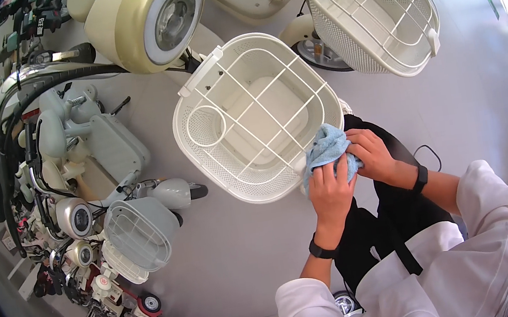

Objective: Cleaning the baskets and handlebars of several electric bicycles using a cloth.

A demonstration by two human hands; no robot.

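Note:
A light-blue cloth (328,143) is bunched between both my hands at the near right rim of a cream-white basket (213,164). My left hand (331,196) has its fingers curled over the lower part of the cloth. From the right, my right hand (373,154) grips the cloth's other side, fingers bent into it. The cloth lies against the basket's outer corner, covering part of the rim. A white wire grid lid (253,99) with a round ring spans the basket top. The fingertips under the cloth are hidden.
Beyond the basket is a gold-rimmed round headlight (175,20), with curved handlebar cables (57,75) to its left. A second cream basket (371,21) stands at the far right. Several parked scooters line the left, one with a grey basket (142,234). Grey floor (242,262) lies below.

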